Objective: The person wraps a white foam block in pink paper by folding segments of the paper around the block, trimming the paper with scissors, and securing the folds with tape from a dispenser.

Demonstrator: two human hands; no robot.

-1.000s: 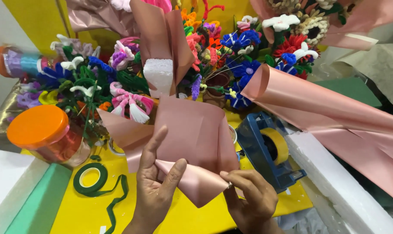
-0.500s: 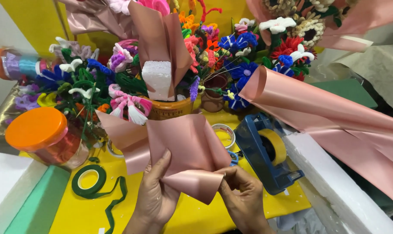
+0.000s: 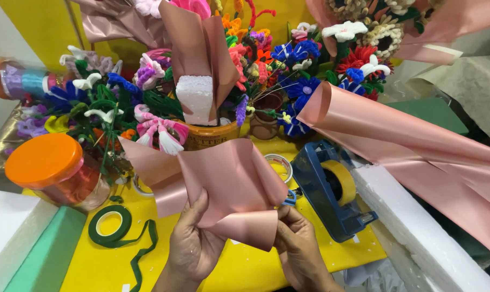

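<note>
Head view, looking down on a yellow tabletop [image 3: 245, 270]. Both hands hold one sheet of pink paper [image 3: 228, 189] above the near edge of the tabletop, folded into soft, overlapping pleats. The left hand [image 3: 193, 243] cups the sheet from below and behind, its fingers [image 3: 201, 208] closed on the gathered lower left part. The right hand [image 3: 299, 246] pinches the lower right fold between thumb and fingers [image 3: 288, 224]; these are narrow, closed on the paper. The sheet rises and fans away from both hands, so its gathered point lies at the fingers and its free edges lie farther off, toward the flowers. Its long axis runs roughly left to right, with one flap extending far left past the left hand. The two hands are about equally near the gathered point; the left carries more of the sheet.

Surroundings: a green tape roll [image 3: 111, 226] with a loose tail lies left of the left hand; a blue tape dispenser [image 3: 331, 189] stands just right of the right hand; an orange-lidded jar [image 3: 45, 162] stands at the far left. Behind the sheet are a white foam block [image 3: 196, 97] in a tub, pipe-cleaner flowers [image 3: 288, 59], and a pink roll [image 3: 396, 135] running off to the right.
</note>
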